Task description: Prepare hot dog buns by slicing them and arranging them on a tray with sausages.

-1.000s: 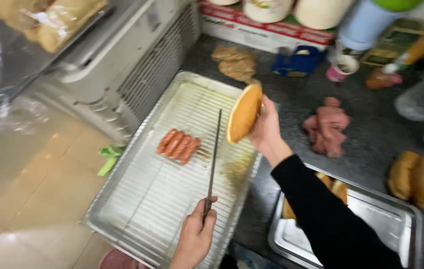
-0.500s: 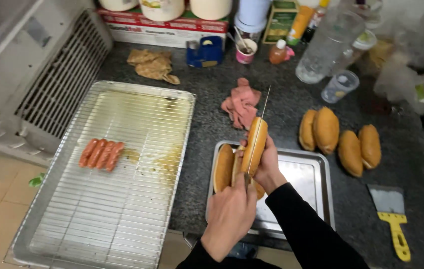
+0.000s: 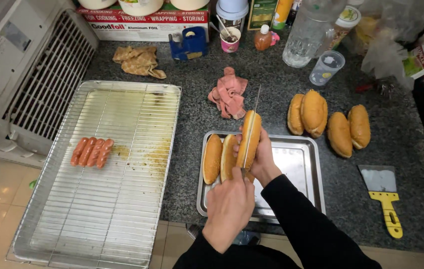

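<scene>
My left hand (image 3: 229, 204) grips the handle of a long thin knife (image 3: 255, 107), whose blade runs lengthwise along the top of a golden bun (image 3: 250, 137). My right hand (image 3: 264, 158) holds that bun on edge over a small steel tray (image 3: 294, 169). Two more buns (image 3: 219, 158) lie in the tray's left end, touching the held bun. Both hands are above the tray's near left part.
A large wire rack tray (image 3: 107, 209) on the left holds several sausages (image 3: 91, 152). Several buns (image 3: 329, 122) lie on the dark counter to the right, with pink meat slices (image 3: 229, 94) behind the tray. A yellow-handled scraper (image 3: 386, 197) lies at right. Cups, bottles and a foil box (image 3: 142, 22) line the back.
My right hand carried the bun from over the wire rack to the small tray. My left hand brought the knife along and set its blade on the bun.
</scene>
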